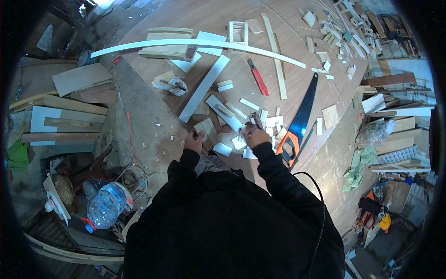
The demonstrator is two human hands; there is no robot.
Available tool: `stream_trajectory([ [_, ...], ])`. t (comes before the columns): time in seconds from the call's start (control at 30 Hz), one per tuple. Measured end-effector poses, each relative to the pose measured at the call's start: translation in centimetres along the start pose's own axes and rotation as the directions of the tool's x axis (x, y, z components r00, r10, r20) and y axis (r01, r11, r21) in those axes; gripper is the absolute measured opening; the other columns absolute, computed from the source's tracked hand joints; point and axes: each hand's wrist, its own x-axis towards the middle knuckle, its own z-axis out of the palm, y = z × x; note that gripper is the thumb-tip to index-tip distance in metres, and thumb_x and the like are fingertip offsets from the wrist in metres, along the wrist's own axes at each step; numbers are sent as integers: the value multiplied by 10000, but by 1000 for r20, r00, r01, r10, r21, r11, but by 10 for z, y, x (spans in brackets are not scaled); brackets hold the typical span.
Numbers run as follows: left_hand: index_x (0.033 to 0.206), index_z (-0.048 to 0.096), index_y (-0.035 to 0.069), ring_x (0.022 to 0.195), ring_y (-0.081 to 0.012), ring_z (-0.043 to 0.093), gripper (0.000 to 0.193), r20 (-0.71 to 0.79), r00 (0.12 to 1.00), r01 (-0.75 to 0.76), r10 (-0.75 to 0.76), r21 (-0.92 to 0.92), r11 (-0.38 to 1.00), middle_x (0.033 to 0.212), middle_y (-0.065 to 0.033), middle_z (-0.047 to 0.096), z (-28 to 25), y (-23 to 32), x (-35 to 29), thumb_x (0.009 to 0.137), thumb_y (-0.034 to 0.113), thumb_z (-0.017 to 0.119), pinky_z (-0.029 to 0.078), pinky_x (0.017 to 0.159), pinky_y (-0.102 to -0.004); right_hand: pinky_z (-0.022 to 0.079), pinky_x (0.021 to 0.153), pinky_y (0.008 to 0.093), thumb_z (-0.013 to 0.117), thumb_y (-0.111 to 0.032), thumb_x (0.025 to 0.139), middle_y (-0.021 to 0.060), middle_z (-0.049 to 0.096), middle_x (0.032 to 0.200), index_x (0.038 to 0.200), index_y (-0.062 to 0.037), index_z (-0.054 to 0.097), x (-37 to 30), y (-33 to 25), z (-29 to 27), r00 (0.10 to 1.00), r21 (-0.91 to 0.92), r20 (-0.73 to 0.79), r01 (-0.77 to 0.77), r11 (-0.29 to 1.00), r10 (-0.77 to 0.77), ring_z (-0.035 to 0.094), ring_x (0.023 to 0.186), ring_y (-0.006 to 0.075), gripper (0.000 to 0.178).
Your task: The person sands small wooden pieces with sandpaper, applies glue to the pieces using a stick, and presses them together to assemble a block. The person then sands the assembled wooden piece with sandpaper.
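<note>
My left hand (194, 141) is at the near edge of the table, its fingers curled beside a small wooden board (208, 132). Whatever lies in those fingers, if anything, is too small to make out. Over a scatter of small white-faced wood offcuts (274, 121) is my right hand (255, 134), thumb and fingers apart and no held piece visible. Between the hands lie a white strip with a wood piece on it (224, 112) and a loose white offcut (222, 149). A handsaw (301, 114) with an orange and black handle rests right of my right hand.
A long curved white strip (162, 43) spans the far table. Nearby are stacked boards (165, 46), a red utility knife (258, 78), a small container (177, 86) and a small wooden frame (238, 33). Offcuts heap at far right. A large water bottle (107, 207) stands lower left.
</note>
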Motion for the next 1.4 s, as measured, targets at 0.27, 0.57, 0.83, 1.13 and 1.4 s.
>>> stream_trajectory([
  [0.27,1121,562,-34,936,-243,610,457,-3,996,-85,91,329,941,1011,-149,637,14,9,24,829,309,641,467,829,-339,523,733,437,635,-488,772,174,672,858,872,-47,639,4,-3,44,967,47,-14,-253,966,254,663,851,316,452],
  [0.57,1126,602,-13,876,-200,614,434,272,931,-299,245,180,937,1020,-142,636,21,68,-29,839,308,655,493,767,-312,446,575,235,594,-171,875,21,632,690,876,-19,651,-26,-9,23,988,795,82,14,606,-130,556,599,74,162],
  [0.83,1096,595,-38,805,-144,632,350,474,881,9,2,-22,1000,940,-127,658,23,67,-38,896,248,616,501,727,-266,459,588,250,586,-188,884,38,626,695,913,-33,664,-46,-39,3,974,730,42,124,672,-225,567,608,109,175],
  [1.13,1055,517,-48,806,-240,665,214,273,961,169,-48,-438,883,985,-174,656,-20,55,-53,940,132,521,542,749,-338,516,634,327,677,-276,786,66,653,731,923,-138,686,-6,77,-2,896,449,-378,-43,892,233,643,670,202,195],
  [1.4,1090,469,-37,798,-237,662,246,229,972,132,-55,-338,932,983,-194,661,-13,49,-67,932,138,540,533,719,-320,488,795,396,667,-167,716,93,582,904,1062,-276,672,13,109,26,915,124,-395,-28,992,75,575,866,298,363],
])
